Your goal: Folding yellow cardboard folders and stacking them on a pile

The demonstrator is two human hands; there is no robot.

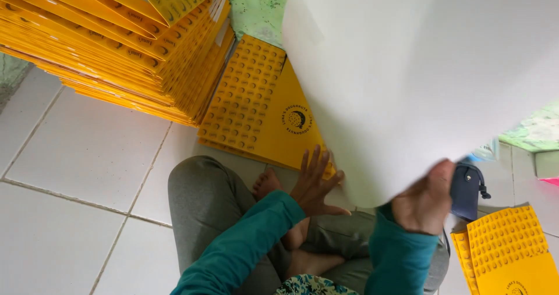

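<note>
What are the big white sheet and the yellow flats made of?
White sheet: likely thin card or paper, matte; it bends where the right hand lifts it. Yellow flats: probably printed cardboard, smooth finish, lying in stiff flat stacks.

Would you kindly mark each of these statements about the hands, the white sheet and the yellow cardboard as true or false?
1. The right hand holds up a large white sheet. True.
2. The left hand grips a blue pouch. False: it is spread open beside the flat yellow cardboard piece; the blue pouch lies by the right hand.
3. A tall stack of yellow cardboard fills the upper left. True.
4. The floor is wooden. False: it is white tile.
5. The sleeves are red. False: they are teal.
</note>
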